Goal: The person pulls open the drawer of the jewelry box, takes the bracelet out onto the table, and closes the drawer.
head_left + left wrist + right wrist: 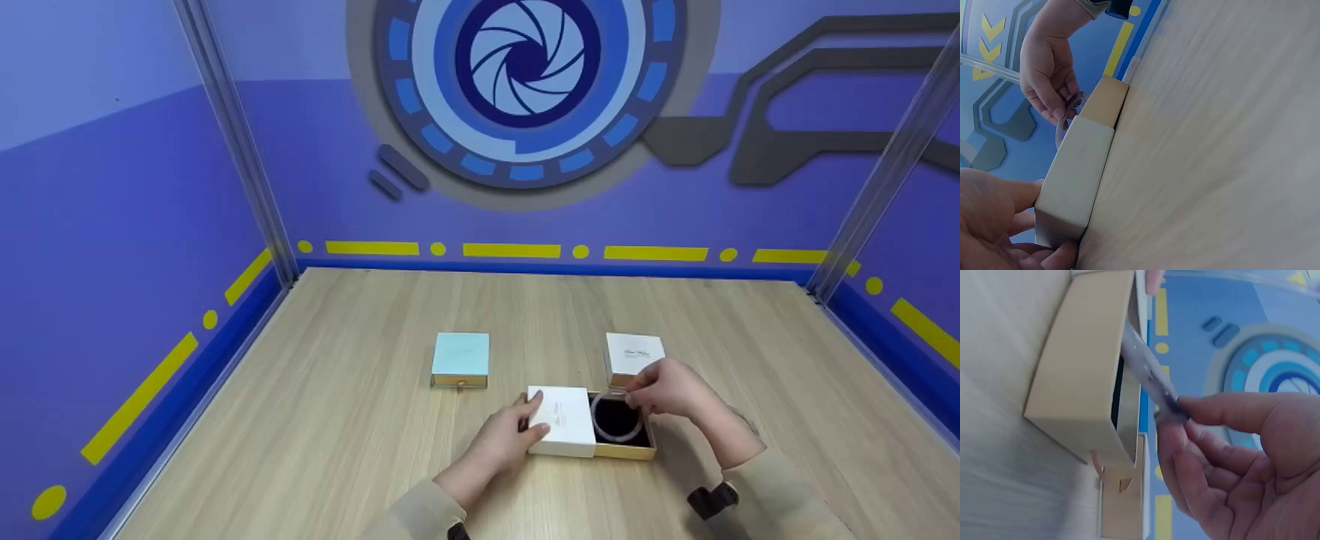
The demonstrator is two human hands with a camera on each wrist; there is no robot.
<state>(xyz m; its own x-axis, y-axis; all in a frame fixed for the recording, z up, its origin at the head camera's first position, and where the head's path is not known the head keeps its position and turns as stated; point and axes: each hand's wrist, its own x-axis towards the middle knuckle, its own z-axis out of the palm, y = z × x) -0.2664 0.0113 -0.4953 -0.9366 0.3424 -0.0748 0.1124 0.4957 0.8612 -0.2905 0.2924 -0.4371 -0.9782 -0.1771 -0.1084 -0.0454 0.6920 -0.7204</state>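
Note:
A white drawer-style box has its printed outer sleeve (561,421) on the left and its gold-sided drawer (626,453) pulled out to the right, showing a dark lining. My left hand (501,438) grips the sleeve's closed end, thumb and fingers around it. With thumb and forefinger, my right hand (675,388) pinches a translucent pale bangle (1148,368) by its edge. The bangle leans up out of the drawer, its far part inside the drawer opening in the right wrist view. A ribbon pull (1097,464) hangs from the drawer's end.
Behind my right hand stands a second white box (634,352) with print on its lid. A light-blue box (461,356) with a gold front sits at the back left. The wooden tabletop (360,360) is bordered by blue-purple panels (300,165).

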